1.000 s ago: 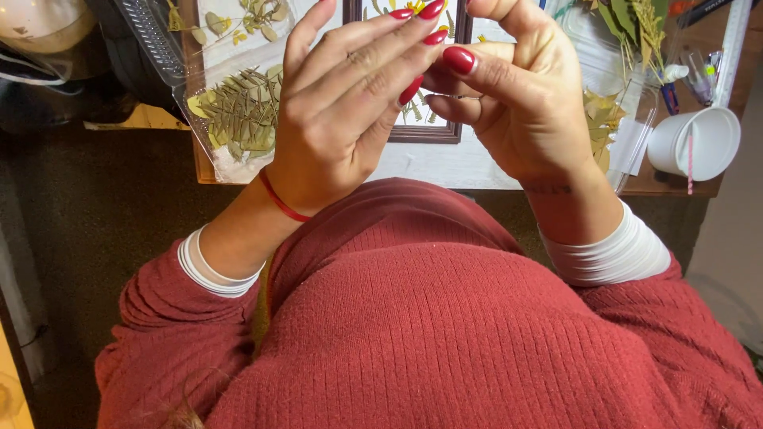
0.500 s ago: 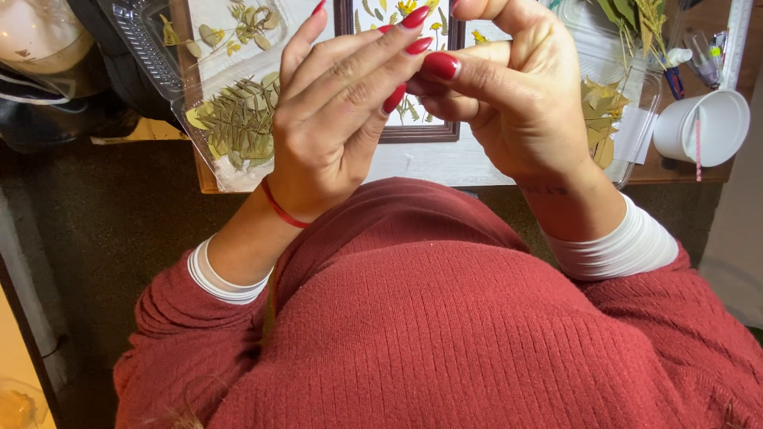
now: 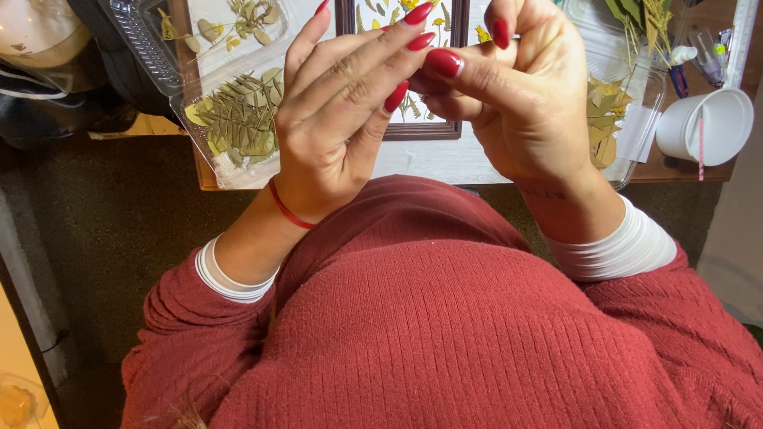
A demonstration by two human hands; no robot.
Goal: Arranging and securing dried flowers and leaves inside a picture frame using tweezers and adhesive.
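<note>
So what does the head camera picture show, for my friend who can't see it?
Two hands with red nails meet close together: the left hand and right hand pinch something too small to make out. Below them on the table lies a dark picture frame with pressed flowers, clear trays of dried leaves beside it, and a white cup.

White cup with striped stick, clear tray of pressed leaves, brown carpet
</note>
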